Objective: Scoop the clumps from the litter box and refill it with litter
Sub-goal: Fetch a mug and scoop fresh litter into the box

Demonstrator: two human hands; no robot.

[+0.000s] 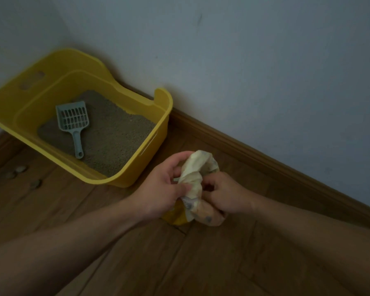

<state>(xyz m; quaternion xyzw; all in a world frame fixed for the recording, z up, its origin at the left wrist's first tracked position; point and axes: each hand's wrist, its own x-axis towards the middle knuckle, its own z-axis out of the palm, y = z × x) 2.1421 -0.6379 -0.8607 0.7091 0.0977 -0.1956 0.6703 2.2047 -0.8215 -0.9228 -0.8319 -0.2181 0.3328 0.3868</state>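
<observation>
A yellow litter box [162, 124] stands on the wooden floor against the wall, filled with grey-brown litter [115, 135]. A grey slotted scoop [74, 122] lies flat on the litter, handle toward me. To the right of the box, a crumpled cream and yellow litter bag [195, 174] sits on the floor. My left hand [162, 189] grips the bag's rolled top from the left. My right hand [226, 197] pinches the bag from the right. The bag's mouth faces up and is bunched.
Several small grey clumps [19, 171] lie on the floor to the left of the box. A brown skirting board [265, 159] runs along the wall [244, 60] behind the bag. Wooden floor [201, 263] spreads in front of me.
</observation>
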